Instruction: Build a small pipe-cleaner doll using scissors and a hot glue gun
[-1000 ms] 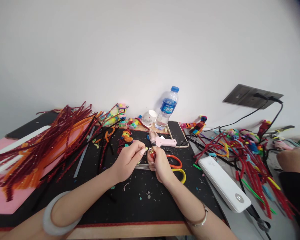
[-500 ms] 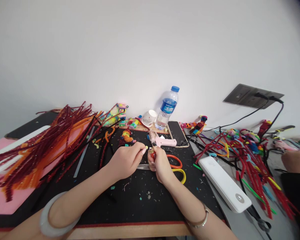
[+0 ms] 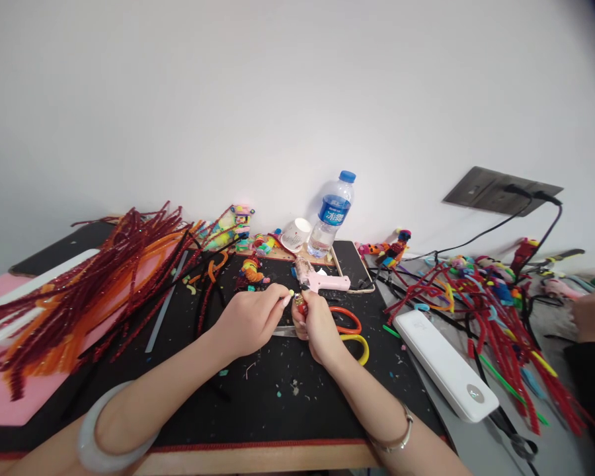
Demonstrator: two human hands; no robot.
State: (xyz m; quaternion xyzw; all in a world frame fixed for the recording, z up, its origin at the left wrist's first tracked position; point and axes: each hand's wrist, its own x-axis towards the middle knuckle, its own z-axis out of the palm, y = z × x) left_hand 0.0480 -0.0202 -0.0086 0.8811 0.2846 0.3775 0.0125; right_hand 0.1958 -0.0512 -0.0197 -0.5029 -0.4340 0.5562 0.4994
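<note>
My left hand (image 3: 252,318) pinches a tiny yellow bit (image 3: 291,292) between thumb and forefinger, over the black mat (image 3: 277,403). My right hand (image 3: 317,324) is closed around a small red and orange piece (image 3: 301,303), held upright. The two hands meet, and the yellow bit touches the top of the red piece. A pink glue gun (image 3: 322,281) lies just behind the hands. Scissors with orange and yellow handles (image 3: 351,330) lie under and to the right of my right hand.
A heap of red and orange pipe cleaners (image 3: 79,291) covers the left. A water bottle (image 3: 332,215) and paper cup (image 3: 296,235) stand at the back. A white power bank (image 3: 446,363) lies right. Another person's hand (image 3: 592,314) rests at the far right among red pipe cleaners (image 3: 476,304).
My left hand has brought the yellow bit closer, onto the red piece. The other person's hand at the far right has drawn back to the right.
</note>
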